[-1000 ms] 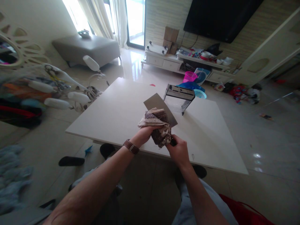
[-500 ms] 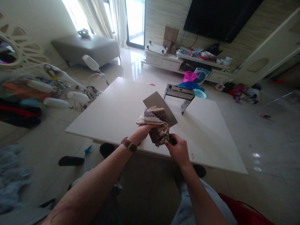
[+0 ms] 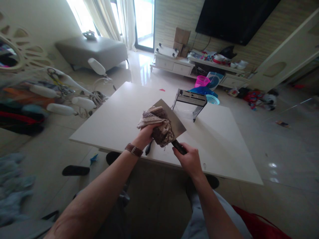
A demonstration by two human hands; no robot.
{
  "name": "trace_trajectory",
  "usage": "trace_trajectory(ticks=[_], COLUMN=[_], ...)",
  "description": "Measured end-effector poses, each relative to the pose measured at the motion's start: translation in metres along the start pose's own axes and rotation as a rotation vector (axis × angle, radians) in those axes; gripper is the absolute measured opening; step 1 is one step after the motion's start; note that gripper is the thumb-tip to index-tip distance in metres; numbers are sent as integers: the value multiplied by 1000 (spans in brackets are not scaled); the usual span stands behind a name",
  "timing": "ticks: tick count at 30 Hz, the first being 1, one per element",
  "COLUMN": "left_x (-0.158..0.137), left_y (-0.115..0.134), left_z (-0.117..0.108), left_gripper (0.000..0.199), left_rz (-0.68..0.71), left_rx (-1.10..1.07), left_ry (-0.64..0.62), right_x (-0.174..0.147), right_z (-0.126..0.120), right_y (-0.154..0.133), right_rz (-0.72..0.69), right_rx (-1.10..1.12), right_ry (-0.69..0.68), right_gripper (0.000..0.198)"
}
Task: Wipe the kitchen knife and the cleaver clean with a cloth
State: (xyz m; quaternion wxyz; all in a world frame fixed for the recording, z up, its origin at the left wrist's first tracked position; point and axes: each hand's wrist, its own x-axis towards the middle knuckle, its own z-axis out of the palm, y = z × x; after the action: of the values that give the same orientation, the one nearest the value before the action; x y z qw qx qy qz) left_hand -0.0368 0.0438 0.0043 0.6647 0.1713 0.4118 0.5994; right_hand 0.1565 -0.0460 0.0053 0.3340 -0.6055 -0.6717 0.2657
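My right hand is closed round the black handle of a cleaver, whose broad metal blade points away and to the left above the table. In my left hand is a bunched brown and beige cloth, pressed against the blade and covering its lower left part. Below the cloth, beside my left wrist, a second black handle shows on the white table; what it belongs to is hidden. Beyond the blade stands an upright knife block with a slotted dark top and clear sides.
A small red piece lies at the table's far edge. Behind the table are a pink basket and a light blue basket. A white lamp with several shades is at the left. A grey bench stands near the window.
My left hand has slid the cloth up and to the left along the blade. More of the cleaver's handle now shows, and the second black handle has come into sight.
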Motion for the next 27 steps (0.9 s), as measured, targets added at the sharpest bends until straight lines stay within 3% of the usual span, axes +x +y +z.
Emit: trace_trajectory(ticks=[14,21,24,27], left_x=[21,39,37,28], left_y=[31,56,59,55], left_z=[-17,-50,-57,-50], left_gripper=[18,16,18,20], left_rz=[177,336,341,313], left_rx=[-218,-318,-332,-320], left_ry=[116,204,149,58], right_x=[-2,-6,-4,0], right_z=[1,-3,-7,-13], right_y=[0,4,7,7], right_rz=[-66,11,73,190], right_rx=[-21,12,127,329], right_ry=[-62,-51,-8,2], right_gripper=[19,19,22,30])
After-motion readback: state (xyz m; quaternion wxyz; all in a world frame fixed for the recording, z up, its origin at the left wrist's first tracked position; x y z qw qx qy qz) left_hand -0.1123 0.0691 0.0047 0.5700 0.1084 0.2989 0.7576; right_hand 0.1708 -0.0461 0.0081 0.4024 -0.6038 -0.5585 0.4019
